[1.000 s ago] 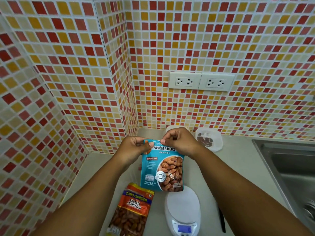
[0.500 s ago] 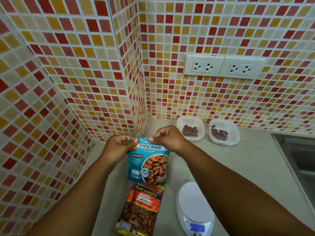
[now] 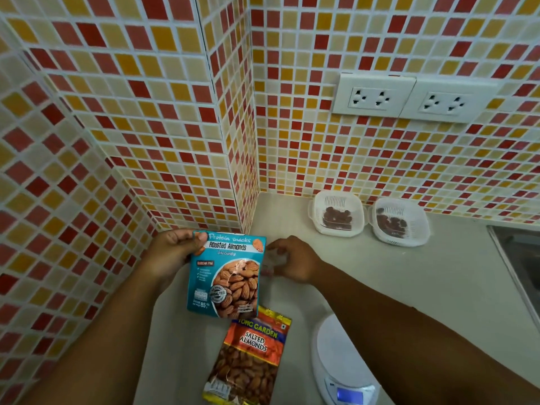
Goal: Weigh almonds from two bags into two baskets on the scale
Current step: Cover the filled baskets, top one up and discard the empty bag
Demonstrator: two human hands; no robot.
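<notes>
My left hand [image 3: 172,252] grips the top left corner of a blue roasted almonds bag [image 3: 226,276] and holds it upright over the counter. My right hand [image 3: 295,261] is just right of the bag, off its top edge, with curled fingers around a pale blur that I cannot make out. An orange salted almonds bag [image 3: 251,358] lies flat below the blue one. The white scale [image 3: 336,355] sits at the lower right, bare, under my right forearm. Two white baskets [image 3: 317,204] [image 3: 420,217] with almonds in them stand side by side by the back wall.
Tiled walls form a corner close on the left and behind. Two wall sockets [image 3: 374,95] sit above the baskets. A steel sink [image 3: 520,258] edges the counter on the right. The pale counter [image 3: 409,273] stretches between the baskets and the scale.
Both hands were pinching the blue bag's top edge. Now my right hand has come off it to the right, and only my left hand holds the bag. The view has shifted left.
</notes>
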